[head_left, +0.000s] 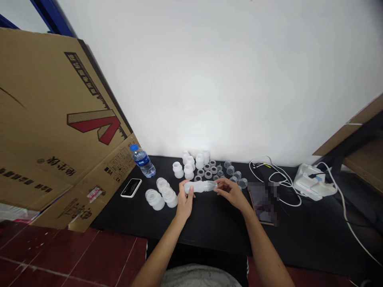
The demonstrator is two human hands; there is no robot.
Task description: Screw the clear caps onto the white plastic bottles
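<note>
Fingers of the left hand (185,200) wrap the wide end of a frosted plastic bottle (199,186), its long axis level across the body; the right hand (231,194) pinches the narrow tip at 3 o'clock. Small clear cups (236,177) sit at 1 o'clock, frosted cylinders (161,195) at 9.
</note>
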